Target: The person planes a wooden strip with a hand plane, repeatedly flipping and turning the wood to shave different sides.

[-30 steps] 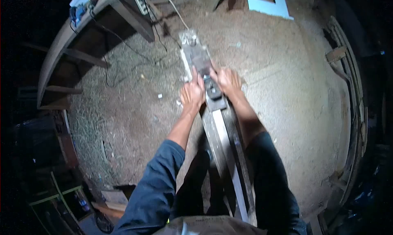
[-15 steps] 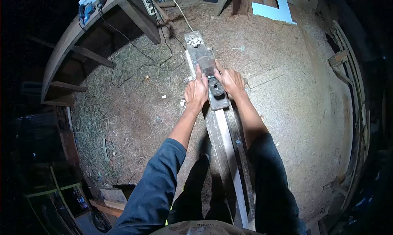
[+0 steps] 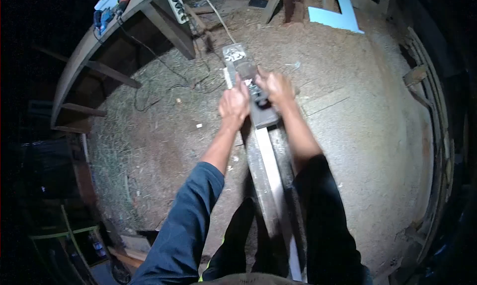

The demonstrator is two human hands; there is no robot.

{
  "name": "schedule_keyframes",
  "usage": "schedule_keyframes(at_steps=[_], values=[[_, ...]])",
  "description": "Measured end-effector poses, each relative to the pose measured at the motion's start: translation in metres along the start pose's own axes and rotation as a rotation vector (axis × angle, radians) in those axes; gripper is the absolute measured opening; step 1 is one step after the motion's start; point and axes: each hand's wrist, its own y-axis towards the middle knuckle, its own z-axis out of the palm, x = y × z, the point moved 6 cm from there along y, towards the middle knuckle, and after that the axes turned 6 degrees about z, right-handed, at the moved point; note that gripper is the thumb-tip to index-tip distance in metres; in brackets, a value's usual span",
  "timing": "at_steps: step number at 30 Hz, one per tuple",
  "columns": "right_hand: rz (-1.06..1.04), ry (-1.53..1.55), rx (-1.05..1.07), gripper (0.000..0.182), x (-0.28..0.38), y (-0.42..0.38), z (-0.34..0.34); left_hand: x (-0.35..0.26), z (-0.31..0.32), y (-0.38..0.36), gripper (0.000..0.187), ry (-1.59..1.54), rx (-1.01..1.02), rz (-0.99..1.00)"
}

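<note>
My left hand grips the left side of a long hand plane, and my right hand grips its right side. Both sets of fingers are closed on it, somewhat blurred. Under the plane runs a pale wooden strip, which comes out behind the tool toward my body. The strip lies along a dark narrow beam. Pale shavings rest on top of the tool's far end.
A curved wooden bench at the left bears power tools. A power strip and black cables hang near it. A light-blue panel is at the back right. Stacked boards line the right edge.
The plane has shifted slightly toward me relative to the strip, with both hands still on it. The head view has tilted a little, and the shavings on the plane look spread differently.
</note>
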Motion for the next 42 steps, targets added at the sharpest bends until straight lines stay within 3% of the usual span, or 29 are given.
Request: schedule_keyframes(at_steps=[1,2,3,4,6,7,9,13,18,20,27,30,32,36,40,42], values=[[0.027,-0.032,0.11,0.055,-0.003,0.0,0.016,0.04,0.058,-0.001,0.06,0.03,0.029,-0.024],[0.056,-0.03,0.175,0.055,-0.003,-0.035,0.037,0.063,0.074,-0.004,0.055,0.278,-0.638,0.452],[0.073,-0.013,0.076,0.057,-0.003,-0.04,0.025,0.011,0.009,-0.005,0.051,0.011,0.017,0.05],[0.072,0.015,-0.069,0.059,-0.003,-0.027,0.002,0.002,0.007,-0.009,0.048,0.023,-0.116,0.113],[-0.183,-0.105,-0.689,0.059,-0.01,-0.023,0.009,-0.01,0.002,-0.013,0.049,0.037,-0.188,0.056],[-0.195,-0.088,-0.724,0.059,0.008,-0.007,-0.017,-0.016,-0.016,0.007,0.049,0.05,-0.222,0.073],[0.124,-0.06,0.097,0.054,-0.006,-0.011,0.009,-0.009,-0.005,-0.007,0.049,0.027,-0.114,0.013],[0.128,-0.028,0.007,0.043,0.0,-0.013,-0.002,-0.01,-0.006,0.003,0.049,-0.038,-0.092,-0.041],[0.153,-0.086,0.047,0.046,-0.013,0.001,0.01,-0.01,-0.008,0.011,0.05,0.014,-0.11,0.027],[0.065,-0.026,0.022,0.048,-0.007,-0.024,0.001,-0.01,-0.004,-0.009,0.05,0.021,-0.085,0.025],[0.085,-0.066,0.106,0.057,-0.017,-0.134,0.0,-0.02,0.001,-0.118,0.053,-0.077,-0.036,0.005],[0.045,-0.069,0.186,0.058,-0.022,-0.173,-0.002,-0.017,-0.002,-0.152,0.05,-0.147,-0.03,-0.056],[0.018,-0.058,0.19,0.058,-0.026,-0.19,0.0,-0.001,-0.007,-0.161,0.046,-0.392,-0.05,-0.214],[-0.028,-0.058,0.192,0.059,-0.034,-0.215,0.007,0.033,-0.012,-0.109,0.045,-0.177,-0.207,0.02],[0.004,-0.046,0.187,0.058,-0.037,-0.228,0.008,0.016,-0.012,-0.04,0.067,-0.105,-0.167,0.445],[0.014,-0.047,0.183,0.057,-0.035,-0.231,0.004,0.003,-0.008,-0.016,0.062,-0.068,-0.088,0.513]])
